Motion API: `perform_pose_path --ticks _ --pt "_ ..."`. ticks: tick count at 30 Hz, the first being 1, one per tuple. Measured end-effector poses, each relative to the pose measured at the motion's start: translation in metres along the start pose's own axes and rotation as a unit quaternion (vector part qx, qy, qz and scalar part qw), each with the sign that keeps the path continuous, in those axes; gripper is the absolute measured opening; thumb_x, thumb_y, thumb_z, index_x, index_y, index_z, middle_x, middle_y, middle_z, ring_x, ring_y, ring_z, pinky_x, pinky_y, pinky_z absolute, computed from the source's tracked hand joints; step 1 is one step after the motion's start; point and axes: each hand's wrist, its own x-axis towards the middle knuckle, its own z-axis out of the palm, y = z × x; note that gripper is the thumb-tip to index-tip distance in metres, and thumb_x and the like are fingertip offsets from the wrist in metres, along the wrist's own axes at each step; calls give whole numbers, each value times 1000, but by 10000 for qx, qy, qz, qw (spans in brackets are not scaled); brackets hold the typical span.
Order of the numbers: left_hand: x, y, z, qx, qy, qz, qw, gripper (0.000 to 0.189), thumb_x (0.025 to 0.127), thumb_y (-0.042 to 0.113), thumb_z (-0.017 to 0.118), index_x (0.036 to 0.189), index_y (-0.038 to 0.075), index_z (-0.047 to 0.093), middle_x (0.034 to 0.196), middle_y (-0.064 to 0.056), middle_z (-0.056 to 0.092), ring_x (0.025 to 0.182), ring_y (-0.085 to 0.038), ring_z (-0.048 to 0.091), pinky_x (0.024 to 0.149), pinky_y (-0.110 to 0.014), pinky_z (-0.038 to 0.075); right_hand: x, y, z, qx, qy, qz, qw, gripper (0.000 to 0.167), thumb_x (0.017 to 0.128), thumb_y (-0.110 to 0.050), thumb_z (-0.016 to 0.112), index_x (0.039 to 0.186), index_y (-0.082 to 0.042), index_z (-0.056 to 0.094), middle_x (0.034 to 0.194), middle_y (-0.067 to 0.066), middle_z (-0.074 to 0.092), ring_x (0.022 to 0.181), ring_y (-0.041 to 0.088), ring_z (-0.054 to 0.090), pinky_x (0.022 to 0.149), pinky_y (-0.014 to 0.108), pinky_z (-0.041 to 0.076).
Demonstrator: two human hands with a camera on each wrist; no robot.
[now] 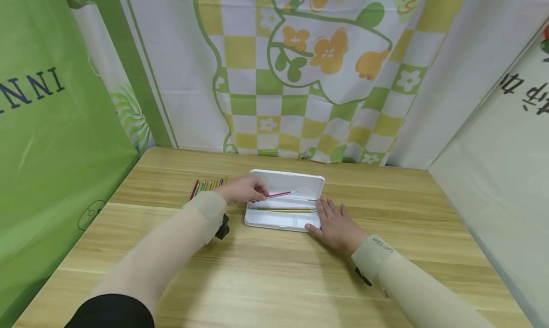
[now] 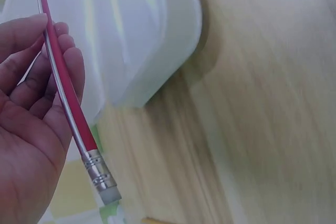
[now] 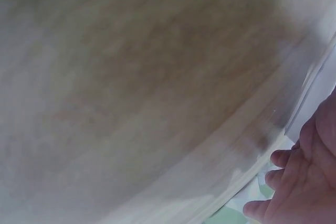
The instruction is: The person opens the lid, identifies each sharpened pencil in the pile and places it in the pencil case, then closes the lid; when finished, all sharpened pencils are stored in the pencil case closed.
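Note:
Between thumb and fingers, my left hand [image 1: 244,189] pinches a red pencil [image 1: 280,194] above an open white pencil case [image 1: 266,219]. The left wrist view shows that pencil's metal band and pale eraser end [image 2: 109,194] pointing away from the case. In the case's lower half lie yellowish pencils [image 1: 283,210]; their exact number is hard to tell. My right hand [image 1: 339,228] rests at the case's right end with fingers spread and fairly straight, touching its edge. Only part of the right palm and fingertips [image 3: 257,209] shows in the right wrist view.
Several coloured pencils [image 1: 207,185] lie side by side on the wooden table [image 1: 266,275], left of the case and partly behind the left hand. The case's lid [image 1: 296,180] stands raised at the back. A patterned curtain [image 1: 266,104] hangs behind the table's far edge.

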Motion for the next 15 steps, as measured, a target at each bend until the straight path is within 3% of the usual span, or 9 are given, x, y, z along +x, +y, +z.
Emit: perform_pose_path --ticks 8,15 --pt "22 1 20 439 -79 140 9989 14 95 4 67 105 -1 74 96 -7 71 84 -15 63 78 -28 55 -2 -4 -5 -48 -5 -1 10000 88 109 -57 33 158 14 14 165 32 14 152 49 13 120 67 8" --pt "38 3 39 1202 178 361 9919 13 93 3 65 99 4 76 97 -4 73 94 -18 65 88 -32 54 -3 -4 -5 -5 36 -16 10000 89 109 -58 33 157 14 15 165 32 15 152 50 13 120 67 8"
